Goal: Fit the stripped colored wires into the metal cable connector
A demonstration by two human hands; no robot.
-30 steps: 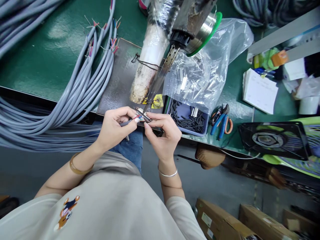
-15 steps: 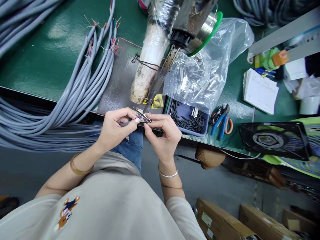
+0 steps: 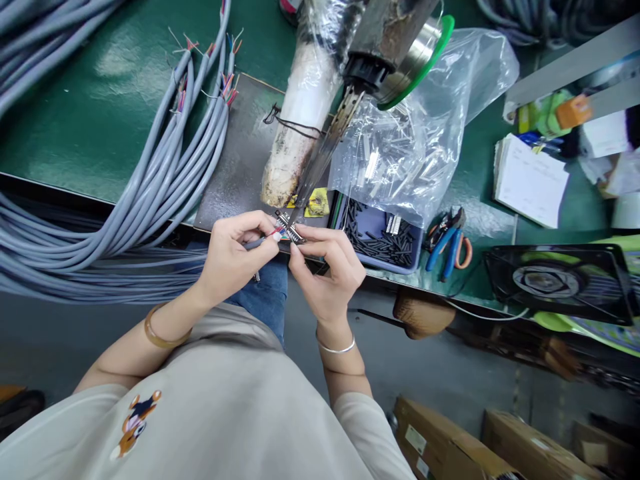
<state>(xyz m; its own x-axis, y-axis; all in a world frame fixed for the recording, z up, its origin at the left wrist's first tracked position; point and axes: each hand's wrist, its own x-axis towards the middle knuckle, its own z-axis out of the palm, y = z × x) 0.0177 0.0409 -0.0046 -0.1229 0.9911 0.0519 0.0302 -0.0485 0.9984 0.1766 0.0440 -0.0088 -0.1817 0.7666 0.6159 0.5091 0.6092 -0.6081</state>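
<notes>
Desk: green-topped desk [image 3: 90,120] at a crowded wiring station, with a dark plate at its front edge.
Left hand: the left hand [image 3: 227,260] has its fingers pinched on the end of a grey cable [image 3: 254,245], whose coloured wires fan toward the connector.
Right hand: the right hand [image 3: 330,277] has its fingers closed around the small connector [image 3: 290,233], held over the desk's front edge.
Soldering iron: the soldering iron [image 3: 325,143] slants down from a wrapped mount. I cannot tell whether its tip touches the pins or sits just above them.
Step in hand: it looks as if one wire is being set to a pin at the tip.
Next move calls for: steady hands, the wire seated on its pin, and fingertips kept off the hot tip.
Around: cable bundle [image 3: 165,180] on the left. On the right are a plastic bag of parts [image 3: 400,147], a tray of black sleeves [image 3: 380,241] and blue-handled pliers [image 3: 447,244].
</notes>
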